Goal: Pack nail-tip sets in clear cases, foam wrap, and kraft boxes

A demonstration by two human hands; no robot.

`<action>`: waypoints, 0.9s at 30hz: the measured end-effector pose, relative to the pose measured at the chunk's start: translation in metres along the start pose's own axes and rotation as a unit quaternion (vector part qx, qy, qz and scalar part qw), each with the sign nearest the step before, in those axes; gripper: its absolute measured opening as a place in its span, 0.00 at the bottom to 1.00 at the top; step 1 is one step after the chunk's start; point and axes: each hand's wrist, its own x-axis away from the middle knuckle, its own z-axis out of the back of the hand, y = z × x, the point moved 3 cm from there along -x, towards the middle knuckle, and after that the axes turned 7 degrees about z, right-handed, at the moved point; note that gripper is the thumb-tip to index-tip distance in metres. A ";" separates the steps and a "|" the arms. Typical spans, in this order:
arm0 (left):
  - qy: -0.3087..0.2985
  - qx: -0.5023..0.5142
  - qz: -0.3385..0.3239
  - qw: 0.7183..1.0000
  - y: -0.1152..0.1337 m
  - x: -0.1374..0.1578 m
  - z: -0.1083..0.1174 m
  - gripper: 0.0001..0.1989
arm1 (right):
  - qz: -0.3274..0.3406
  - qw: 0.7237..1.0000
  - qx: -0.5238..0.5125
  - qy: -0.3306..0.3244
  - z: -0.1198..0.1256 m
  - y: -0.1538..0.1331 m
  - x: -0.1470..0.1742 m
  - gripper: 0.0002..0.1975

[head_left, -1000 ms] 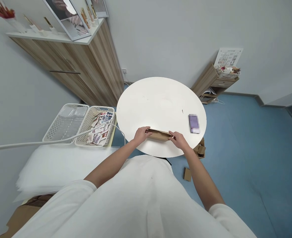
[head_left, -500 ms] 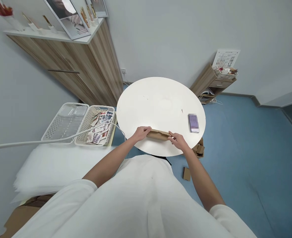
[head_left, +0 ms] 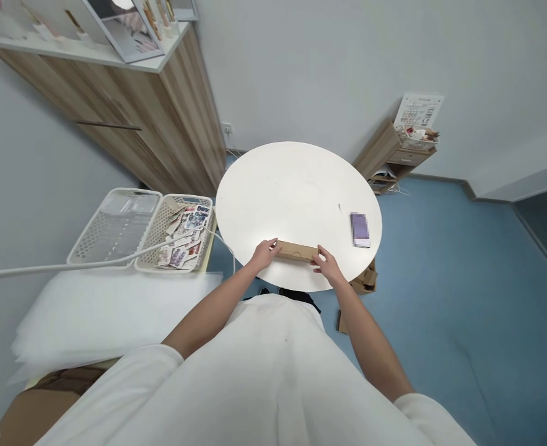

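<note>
A long, narrow brown cardboard box (head_left: pixel 296 251) is at the near edge of the white oval table (head_left: pixel 296 186). Its lid looks closed, with a small curved notch line along the front. My left hand (head_left: pixel 264 253) grips the box's left end, thumb and fingers bent round the corner. At the other end, my right hand (head_left: pixel 327 265) holds the box between thumb and fingers. The undersides of the fingers are hidden. A blurred-out purple item (head_left: pixel 360 230) lies on the table to the right, apart from both hands.
To the left stand a white basket of printed cards (head_left: pixel 138 263) and another basket with clear plastic pieces (head_left: pixel 75 251). A white cable (head_left: pixel 91 266) crosses above them. White sheeting (head_left: pixel 115 310) lies nearer. A carton of cardboard pieces (head_left: pixel 368 285) stands under the table's right edge.
The box's lid has come down from partly open to closed. Both hands stay at its ends, and the view has shifted slightly.
</note>
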 end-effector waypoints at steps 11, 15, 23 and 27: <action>0.023 0.097 -0.006 0.995 -0.010 0.030 -0.022 0.20 | 0.071 0.996 0.016 0.061 -0.008 0.030 0.010 0.28; 0.021 0.186 0.012 0.982 -0.018 0.042 -0.045 0.22 | 0.081 0.992 0.015 0.096 -0.009 0.052 0.019 0.29; 0.029 0.117 0.085 0.989 -0.014 0.045 -0.077 0.29 | -0.001 0.992 0.088 0.088 -0.001 0.068 0.033 0.33; 0.006 0.076 0.150 0.986 -0.008 0.046 -0.076 0.29 | -0.038 0.983 0.153 0.093 0.012 0.057 0.024 0.32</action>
